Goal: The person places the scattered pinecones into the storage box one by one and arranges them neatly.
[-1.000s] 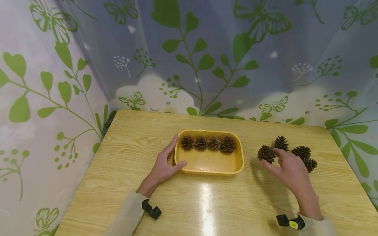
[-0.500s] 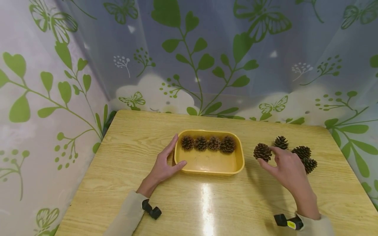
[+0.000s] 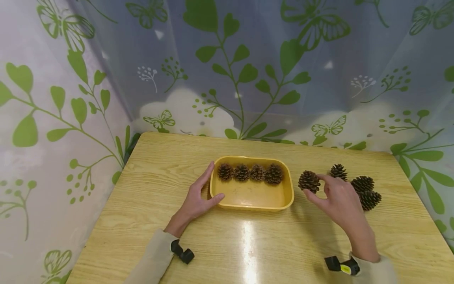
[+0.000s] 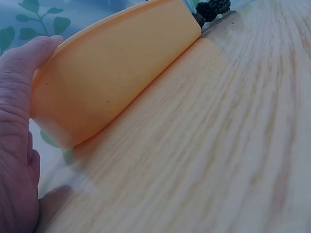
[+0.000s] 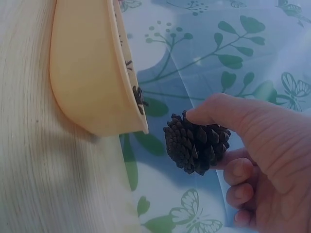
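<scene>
My left hand [image 3: 196, 197] rests at the left end of a yellow plastic box [image 3: 248, 206], its thumb over the near rim and its straight fingers along the left end. Four-sided with rounded corners, the box holds a row of several pinecones [image 3: 242, 172] along its far wall. Just right of the box, my right hand [image 3: 342, 201] pinches a brown pinecone [image 3: 308, 182] between thumb and fingers. The right wrist view shows this held pinecone [image 5: 194, 145] raised beside the box's rim, with the other fingers curled below. Thumb and box wall [image 4: 116, 73] fill the left wrist view's upper left.
Behind and right of my right hand lie a small pinecone [image 3: 338, 172] and two more pinecones [image 3: 362, 184] close together on the wood-grain table [image 3: 170, 157]. A curtain [image 3: 262, 102] with green leaves and butterflies hangs along the table's back edge.
My right hand has moved left toward the box with the pinecone in its pinch, away from the other loose pinecones. My left hand and the box stay put.
</scene>
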Motion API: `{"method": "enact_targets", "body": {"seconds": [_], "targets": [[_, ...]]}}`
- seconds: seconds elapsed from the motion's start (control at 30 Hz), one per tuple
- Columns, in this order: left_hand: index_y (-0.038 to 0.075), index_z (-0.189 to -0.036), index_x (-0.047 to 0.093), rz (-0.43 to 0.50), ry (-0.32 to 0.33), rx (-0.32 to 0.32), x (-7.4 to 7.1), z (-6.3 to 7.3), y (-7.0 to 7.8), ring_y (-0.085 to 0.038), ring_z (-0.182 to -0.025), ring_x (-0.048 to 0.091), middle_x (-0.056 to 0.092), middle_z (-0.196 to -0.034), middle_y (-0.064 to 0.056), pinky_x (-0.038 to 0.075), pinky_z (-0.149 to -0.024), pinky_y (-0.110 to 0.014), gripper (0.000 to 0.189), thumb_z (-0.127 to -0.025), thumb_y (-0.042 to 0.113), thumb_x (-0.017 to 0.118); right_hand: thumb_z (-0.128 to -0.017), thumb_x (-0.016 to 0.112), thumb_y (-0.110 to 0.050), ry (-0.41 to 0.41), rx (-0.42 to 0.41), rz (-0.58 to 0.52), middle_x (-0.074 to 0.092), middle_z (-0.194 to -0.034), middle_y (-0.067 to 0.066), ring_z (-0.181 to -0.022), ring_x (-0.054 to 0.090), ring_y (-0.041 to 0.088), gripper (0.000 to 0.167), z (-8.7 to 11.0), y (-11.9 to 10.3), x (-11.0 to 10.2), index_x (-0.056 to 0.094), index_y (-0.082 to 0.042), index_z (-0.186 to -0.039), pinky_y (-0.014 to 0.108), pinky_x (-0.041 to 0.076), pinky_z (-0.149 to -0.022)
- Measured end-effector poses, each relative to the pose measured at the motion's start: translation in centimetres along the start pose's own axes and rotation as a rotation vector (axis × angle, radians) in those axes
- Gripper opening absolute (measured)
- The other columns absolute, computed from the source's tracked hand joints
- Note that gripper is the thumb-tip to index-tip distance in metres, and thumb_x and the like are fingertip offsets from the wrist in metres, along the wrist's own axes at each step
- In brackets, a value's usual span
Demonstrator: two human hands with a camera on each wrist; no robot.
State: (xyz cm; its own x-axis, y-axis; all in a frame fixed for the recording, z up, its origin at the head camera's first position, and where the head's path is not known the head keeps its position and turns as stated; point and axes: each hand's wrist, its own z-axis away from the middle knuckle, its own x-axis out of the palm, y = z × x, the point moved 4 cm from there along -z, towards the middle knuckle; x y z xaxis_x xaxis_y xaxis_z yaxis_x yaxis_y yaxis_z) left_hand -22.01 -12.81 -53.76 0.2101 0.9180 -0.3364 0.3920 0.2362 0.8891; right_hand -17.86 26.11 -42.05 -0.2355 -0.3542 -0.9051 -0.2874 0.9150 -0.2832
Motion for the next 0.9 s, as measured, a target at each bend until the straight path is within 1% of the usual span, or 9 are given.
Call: {"method": "enact_targets", "body": {"seconds": [0.07, 0.23, 0.37, 0.63, 0.7, 0.8, 0.9], "targets": [[0.021, -0.169, 0.020, -0.001, 0.001, 0.000, 0.0, 0.0, 0.0, -0.018, -0.159, 0.020, 0.020, -0.174, 0.004, 0.021, -0.129, -0.041, 0.099, -0.091, 0.027, 0.081, -0.087, 0.084, -0.038, -0.002, -0.008, -0.006, 0.044, -0.061, -0.003, -0.051, 0.031, 0.011, 0.055, -0.1, -0.2, 0.2, 0.071, 0.003, -0.123, 0.026, 0.024, -0.045], [0.021, -0.169, 0.020, -0.003, 0.002, 0.004, 0.0, 0.0, 0.0, -0.018, -0.159, 0.020, 0.020, -0.174, 0.002, 0.021, -0.128, -0.040, 0.098, -0.092, 0.028, 0.081, -0.086, 0.085, -0.036, 0.006, -0.044, -0.013, 0.042, -0.059, -0.004, -0.050, 0.029, 0.010, 0.055, -0.5, -0.9, 0.6, 0.071, 0.004, -0.122, 0.024, 0.022, -0.044], [0.020, -0.168, 0.021, -0.005, 0.005, 0.008, 0.0, 0.0, 0.0, -0.019, -0.159, 0.020, 0.021, -0.174, 0.001, 0.021, -0.128, -0.039, 0.098, -0.092, 0.028, 0.081, -0.086, 0.085, -0.036, -0.003, -0.057, -0.017, 0.040, -0.058, -0.005, -0.049, 0.027, 0.009, 0.056, -0.7, -1.4, 0.9, 0.071, 0.004, -0.122, 0.024, 0.021, -0.044], [0.021, -0.168, 0.021, 0.009, 0.001, 0.006, 0.0, 0.0, 0.0, -0.019, -0.159, 0.019, 0.020, -0.174, -0.001, 0.021, -0.129, -0.039, 0.098, -0.092, 0.033, 0.081, -0.086, 0.085, -0.035, -0.010, -0.094, -0.035, 0.039, -0.057, -0.007, -0.050, 0.028, 0.008, 0.056, -1.1, -2.4, 1.6, 0.071, 0.006, -0.121, 0.025, 0.026, -0.048], [0.021, -0.168, 0.021, 0.012, 0.001, 0.006, 0.0, 0.0, 0.0, -0.018, -0.159, 0.019, 0.020, -0.174, 0.000, 0.020, -0.129, -0.039, 0.099, -0.091, 0.034, 0.081, -0.086, 0.085, -0.034, -0.011, -0.106, -0.047, 0.039, -0.056, -0.008, -0.050, 0.028, 0.008, 0.055, -1.3, -2.7, 1.7, 0.071, 0.006, -0.120, 0.026, 0.027, -0.049], [0.021, -0.168, 0.021, 0.012, 0.002, 0.007, 0.0, 0.0, -0.1, -0.018, -0.159, 0.019, 0.020, -0.174, 0.003, 0.020, -0.129, -0.038, 0.099, -0.091, 0.034, 0.081, -0.085, 0.086, -0.033, -0.013, -0.124, -0.057, 0.038, -0.055, -0.009, -0.051, 0.029, 0.008, 0.055, -1.5, -3.1, 2.0, 0.071, 0.007, -0.121, 0.028, 0.030, -0.054], [0.021, -0.168, 0.021, 0.010, 0.002, 0.006, -0.1, 0.0, -0.1, -0.018, -0.159, 0.019, 0.020, -0.174, 0.006, 0.020, -0.129, -0.038, 0.099, -0.091, 0.032, 0.082, -0.085, 0.086, -0.034, -0.022, -0.133, -0.065, 0.038, -0.056, -0.010, -0.052, 0.030, 0.008, 0.056, -1.6, -3.4, 2.4, 0.071, 0.006, -0.122, 0.028, 0.031, -0.054]]}}
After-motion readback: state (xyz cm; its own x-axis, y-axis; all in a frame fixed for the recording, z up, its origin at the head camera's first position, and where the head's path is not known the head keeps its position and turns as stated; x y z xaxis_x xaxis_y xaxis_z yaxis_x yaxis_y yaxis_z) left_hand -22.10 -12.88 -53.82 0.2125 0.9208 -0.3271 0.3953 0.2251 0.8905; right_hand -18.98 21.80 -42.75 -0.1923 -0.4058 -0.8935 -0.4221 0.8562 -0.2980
